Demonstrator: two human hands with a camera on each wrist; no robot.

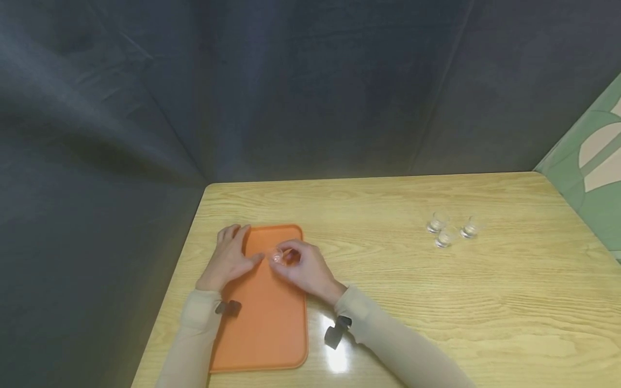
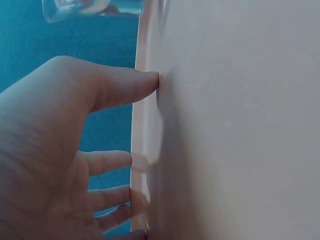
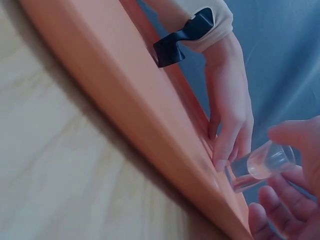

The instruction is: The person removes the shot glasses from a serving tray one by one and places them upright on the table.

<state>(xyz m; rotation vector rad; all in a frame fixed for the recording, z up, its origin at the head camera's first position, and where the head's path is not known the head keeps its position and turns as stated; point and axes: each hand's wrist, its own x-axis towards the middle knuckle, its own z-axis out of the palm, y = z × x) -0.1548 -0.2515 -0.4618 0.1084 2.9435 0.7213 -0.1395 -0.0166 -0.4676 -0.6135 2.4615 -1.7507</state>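
My right hand [image 1: 305, 268] pinches a small clear glass [image 3: 260, 166] between thumb and fingers, over the upper part of the orange tray [image 1: 271, 323]. In the head view the glass shows as a small shiny shape, partly covered by the fingers. My left hand [image 1: 228, 264] lies spread at the tray's upper left, with its thumb pointing toward the glass. In the left wrist view, the thumb tip [image 2: 150, 82] is right at the tray surface and the other fingers stretch out toward the rim. Nothing is in the left hand.
Three more small clear glasses [image 1: 443, 237] stand close together on the wooden table [image 1: 388, 280], right of the tray. Dark cloth [image 1: 315, 97] hangs behind the table and along its left side. A green patterned panel [image 1: 601, 151] borders the right edge.
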